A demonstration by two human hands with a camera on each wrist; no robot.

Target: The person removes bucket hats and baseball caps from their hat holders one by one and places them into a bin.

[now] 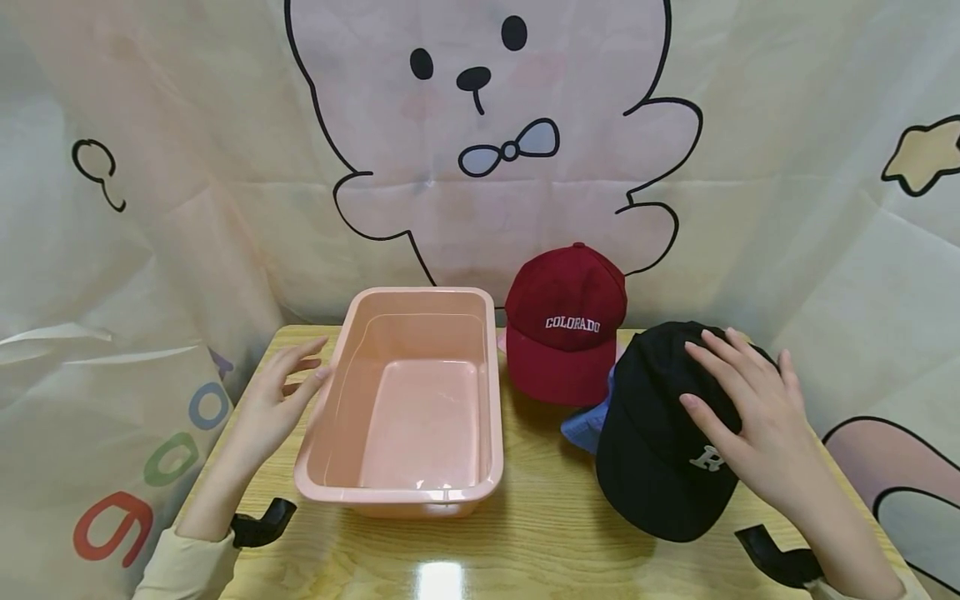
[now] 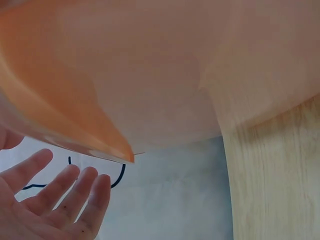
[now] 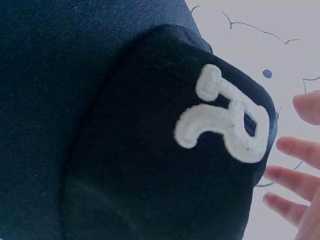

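Note:
At the left rim of a pink plastic basin (image 1: 420,417) is my left hand (image 1: 281,396), its fingers loosely bent and holding nothing. The left wrist view shows these fingers (image 2: 70,195) just beside the basin's rim (image 2: 100,150). On the right, my right hand (image 1: 757,408) lies spread over the crown of a black baseball cap (image 1: 660,450) with a white letter R. Seen from the right wrist, the fingers (image 3: 295,185) are stretched along the edge of the cap's crown (image 3: 150,110). Behind stands a dark red cap (image 1: 566,325) marked COLORADO.
Part of a blue fabric item (image 1: 588,425) shows from under the black cap. Everything stands on a wooden table (image 1: 540,533). A printed cloth (image 1: 480,200) hangs behind and at the sides. Inside the basin only its bare floor is visible.

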